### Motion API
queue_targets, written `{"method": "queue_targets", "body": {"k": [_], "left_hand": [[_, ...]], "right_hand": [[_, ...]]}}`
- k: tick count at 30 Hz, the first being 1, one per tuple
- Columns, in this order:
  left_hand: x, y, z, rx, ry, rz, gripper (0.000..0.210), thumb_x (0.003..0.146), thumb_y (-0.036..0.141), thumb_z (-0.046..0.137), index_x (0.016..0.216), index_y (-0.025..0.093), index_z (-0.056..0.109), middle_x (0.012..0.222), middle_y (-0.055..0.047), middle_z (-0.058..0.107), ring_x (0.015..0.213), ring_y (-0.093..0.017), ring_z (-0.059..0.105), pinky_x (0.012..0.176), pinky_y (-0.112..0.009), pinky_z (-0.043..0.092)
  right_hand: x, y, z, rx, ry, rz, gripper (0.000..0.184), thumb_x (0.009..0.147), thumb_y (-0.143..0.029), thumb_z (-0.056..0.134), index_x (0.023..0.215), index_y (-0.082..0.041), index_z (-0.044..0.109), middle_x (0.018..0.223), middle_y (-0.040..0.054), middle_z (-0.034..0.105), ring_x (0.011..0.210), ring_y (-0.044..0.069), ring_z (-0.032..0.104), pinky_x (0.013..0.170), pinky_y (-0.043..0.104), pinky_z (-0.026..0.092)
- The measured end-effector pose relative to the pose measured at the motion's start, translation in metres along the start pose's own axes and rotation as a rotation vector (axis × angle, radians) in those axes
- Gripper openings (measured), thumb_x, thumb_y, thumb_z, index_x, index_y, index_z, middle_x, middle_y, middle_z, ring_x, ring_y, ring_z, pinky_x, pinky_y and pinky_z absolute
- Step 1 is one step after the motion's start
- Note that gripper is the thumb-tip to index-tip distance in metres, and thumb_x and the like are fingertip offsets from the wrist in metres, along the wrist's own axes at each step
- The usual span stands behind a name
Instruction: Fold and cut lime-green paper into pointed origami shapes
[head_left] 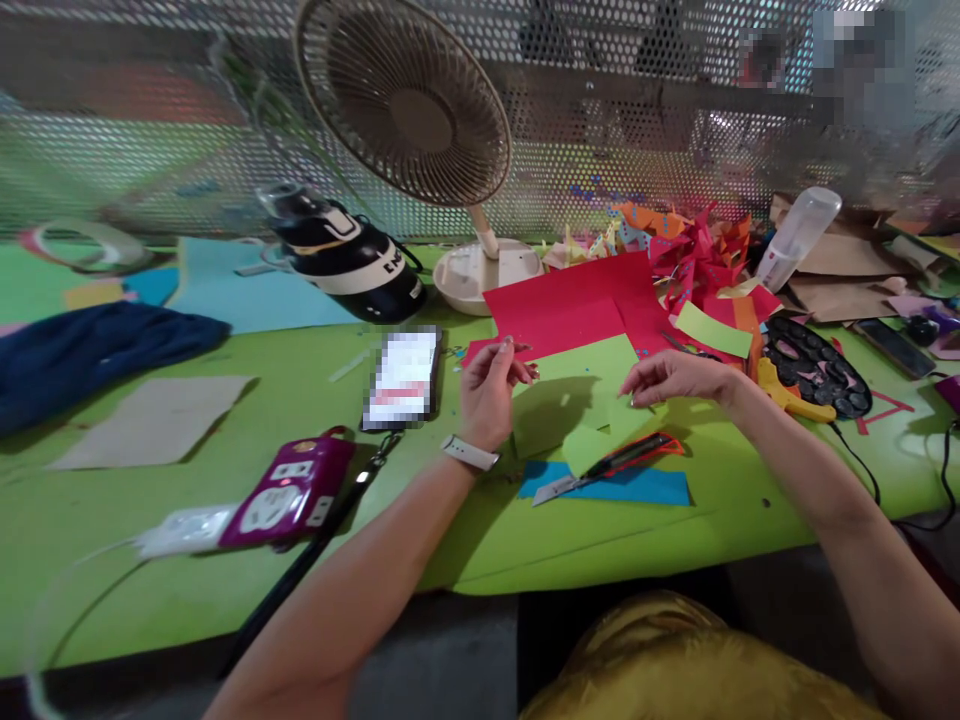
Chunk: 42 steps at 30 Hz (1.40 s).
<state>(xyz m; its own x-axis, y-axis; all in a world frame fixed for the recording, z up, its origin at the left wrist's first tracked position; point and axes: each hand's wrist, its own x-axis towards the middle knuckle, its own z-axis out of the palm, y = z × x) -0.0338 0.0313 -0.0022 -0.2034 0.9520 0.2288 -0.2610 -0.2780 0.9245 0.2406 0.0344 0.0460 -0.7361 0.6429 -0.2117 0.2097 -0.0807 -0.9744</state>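
Observation:
My left hand (487, 390), with a pale band on its wrist, hovers at the left edge of the light green paper (551, 420). Its thumb and fingertips are drawn together; anything between them is too small to make out. Over the right side of that paper, my right hand (679, 378) is bent down with its fingers pinched, and what they hold, if anything, is hidden. Red paper (566, 305) lies just behind. Below the hands, a utility knife (622, 458) with its blade out rests across a blue paper strip (652, 487) and a small green cut piece (585, 450).
Behind stand a fan (420, 115) and a tilted black bottle (352, 260). A phone (403, 378) and purple power strip (292, 490) lie at left. On the right are a paper scrap pile (697, 250), a yellow-handled tool (791, 392), a black palette-like tray (821, 370) and a clear bottle (801, 235).

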Motion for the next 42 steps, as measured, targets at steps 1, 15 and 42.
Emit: {"method": "queue_targets", "body": {"k": [1, 15, 42], "left_hand": [[0.0, 0.0, 0.0, -0.007, -0.006, 0.0, 0.032, 0.082, 0.047, 0.073, 0.068, 0.021, 0.06, 0.051, 0.005, 0.055, 0.06, -0.011, 0.06, 0.068, -0.027, 0.054], [-0.002, -0.001, 0.003, -0.009, 0.013, -0.046, 0.03, 0.077, 0.045, 0.075, 0.07, 0.02, 0.061, 0.049, 0.006, 0.055, 0.05, -0.01, 0.057, 0.065, -0.027, 0.056], [-0.023, 0.001, -0.003, 1.46, -0.872, 0.15, 0.122, 0.072, 0.089, 0.046, 0.16, 0.014, 0.008, 0.166, -0.016, 0.011, 0.153, -0.033, 0.01, 0.123, -0.05, 0.008]], "right_hand": [[-0.001, -0.001, 0.0, -0.013, -0.041, 0.027, 0.03, 0.069, -0.033, 0.083, 0.094, -0.018, 0.075, 0.078, 0.0005, 0.074, 0.071, 0.011, 0.067, 0.066, 0.022, 0.053], [0.011, 0.002, -0.005, 0.404, 0.702, -0.223, 0.028, 0.079, -0.038, 0.074, 0.102, -0.024, 0.067, 0.098, 0.0027, 0.077, 0.087, 0.014, 0.072, 0.075, 0.026, 0.057], [-0.001, 0.006, 0.013, -1.285, 0.061, -0.038, 0.067, 0.084, -0.048, 0.07, 0.14, -0.014, 0.055, 0.15, 0.0175, 0.048, 0.139, 0.032, 0.046, 0.116, 0.048, 0.036]]}}
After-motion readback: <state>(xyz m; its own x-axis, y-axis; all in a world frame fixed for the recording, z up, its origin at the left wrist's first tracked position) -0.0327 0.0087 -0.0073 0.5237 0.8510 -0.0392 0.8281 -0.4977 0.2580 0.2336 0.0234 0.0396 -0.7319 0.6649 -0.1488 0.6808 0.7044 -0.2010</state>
